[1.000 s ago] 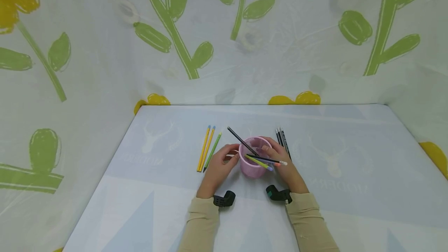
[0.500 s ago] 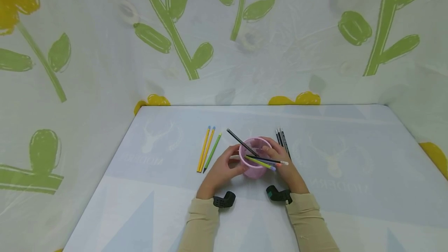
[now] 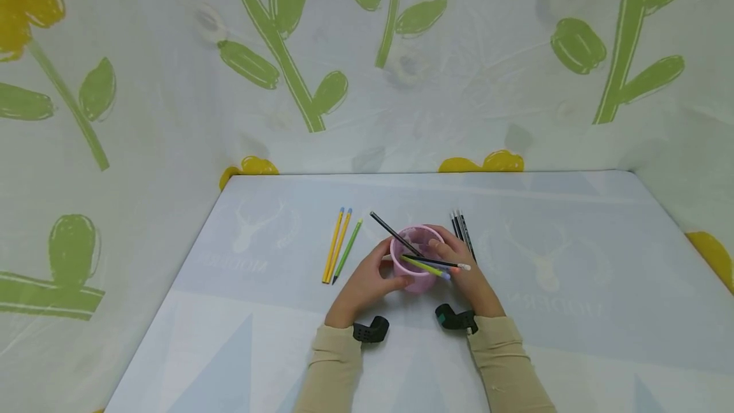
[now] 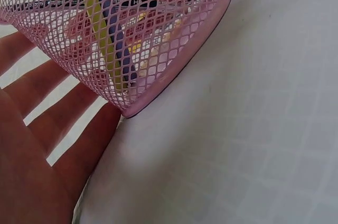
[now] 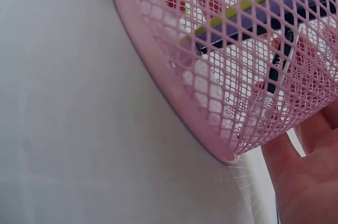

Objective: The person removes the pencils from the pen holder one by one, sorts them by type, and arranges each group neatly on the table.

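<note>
"Is there room to move on the counter [image 3: 602,336]?"

"Plenty to either side, and its far edge lies well beyond the pencils. Near the middle, the left hand [image 3: 367,282] and right hand [image 3: 466,276] both grip the pink cup [image 3: 423,283]."

"How far along does it look?"

"Partway, probably: several pencils [image 3: 395,234] lean in the cup. Outside lie two yellow pencils [image 3: 334,244] beside a green pencil [image 3: 347,251], and, past the right hand, some dark pencils [image 3: 467,234]."
</note>
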{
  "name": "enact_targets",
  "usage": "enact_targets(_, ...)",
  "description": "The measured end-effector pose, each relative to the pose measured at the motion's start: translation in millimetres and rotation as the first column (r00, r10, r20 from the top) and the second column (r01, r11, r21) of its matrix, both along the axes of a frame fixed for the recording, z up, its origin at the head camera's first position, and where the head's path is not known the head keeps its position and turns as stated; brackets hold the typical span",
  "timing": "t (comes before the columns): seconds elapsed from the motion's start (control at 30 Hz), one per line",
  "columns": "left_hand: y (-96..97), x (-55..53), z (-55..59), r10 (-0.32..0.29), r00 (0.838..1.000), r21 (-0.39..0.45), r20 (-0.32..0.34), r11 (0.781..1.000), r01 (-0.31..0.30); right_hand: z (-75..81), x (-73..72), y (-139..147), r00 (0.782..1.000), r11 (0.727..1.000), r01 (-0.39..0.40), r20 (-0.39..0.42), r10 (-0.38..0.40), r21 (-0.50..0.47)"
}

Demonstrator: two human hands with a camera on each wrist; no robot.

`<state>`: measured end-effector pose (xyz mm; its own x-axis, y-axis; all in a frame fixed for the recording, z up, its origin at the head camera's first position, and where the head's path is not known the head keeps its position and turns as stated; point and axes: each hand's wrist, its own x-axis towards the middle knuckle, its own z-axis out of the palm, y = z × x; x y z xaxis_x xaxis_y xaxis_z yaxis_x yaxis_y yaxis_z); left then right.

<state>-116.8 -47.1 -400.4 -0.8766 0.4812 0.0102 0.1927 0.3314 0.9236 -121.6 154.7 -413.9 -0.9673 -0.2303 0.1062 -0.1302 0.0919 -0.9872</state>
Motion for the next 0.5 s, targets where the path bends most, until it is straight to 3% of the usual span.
enact_targets(0.5, -0.6, -2.0, -2.0, 0.000, 1.000, 0.015, -0.015, 1.000, 0.000, 0.0, -1.2, -0.1, 1.000, 1.000, -0.005, 0.016, 0.005, -0.002)
